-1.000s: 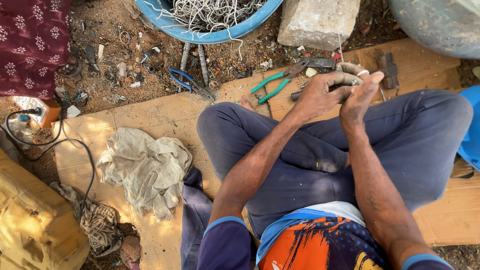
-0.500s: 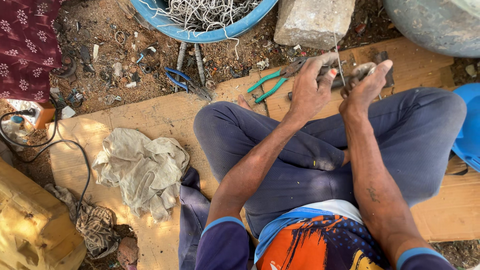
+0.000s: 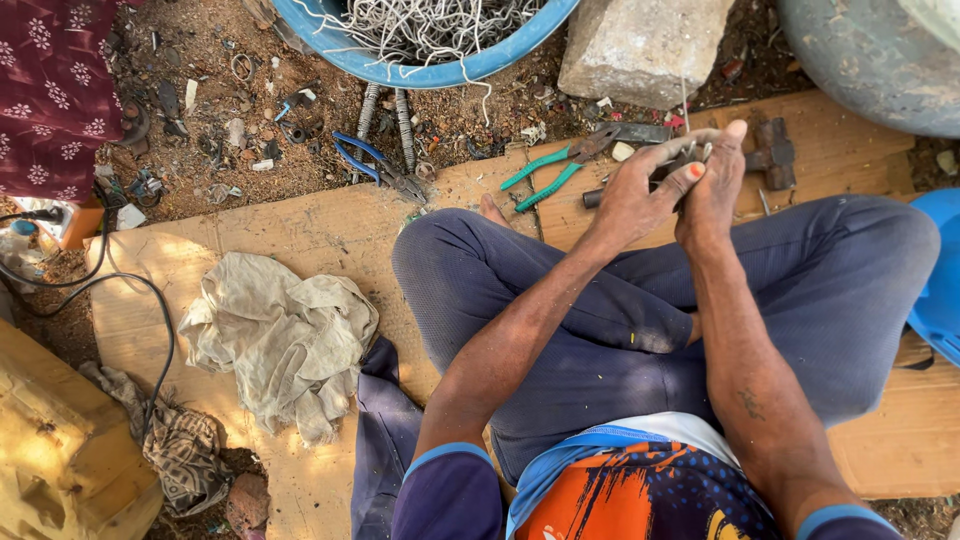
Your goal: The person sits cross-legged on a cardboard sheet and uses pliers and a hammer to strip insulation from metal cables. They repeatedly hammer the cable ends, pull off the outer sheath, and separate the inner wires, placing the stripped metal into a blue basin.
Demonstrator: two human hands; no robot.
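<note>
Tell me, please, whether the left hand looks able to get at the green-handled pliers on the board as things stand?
Probably yes: the green-handled pliers lie uncovered on the board just beside the left hand, with nothing between them. That hand would first have to release the small piece both hands hold.

The person wears dark blue trousers and an orange-patterned shirt with navy, light-blue-cuffed short sleeves.

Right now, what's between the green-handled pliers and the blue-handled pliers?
Head view: between the green-handled pliers and blue-handled pliers, only bare cardboard edge, dirt and small debris.
</note>
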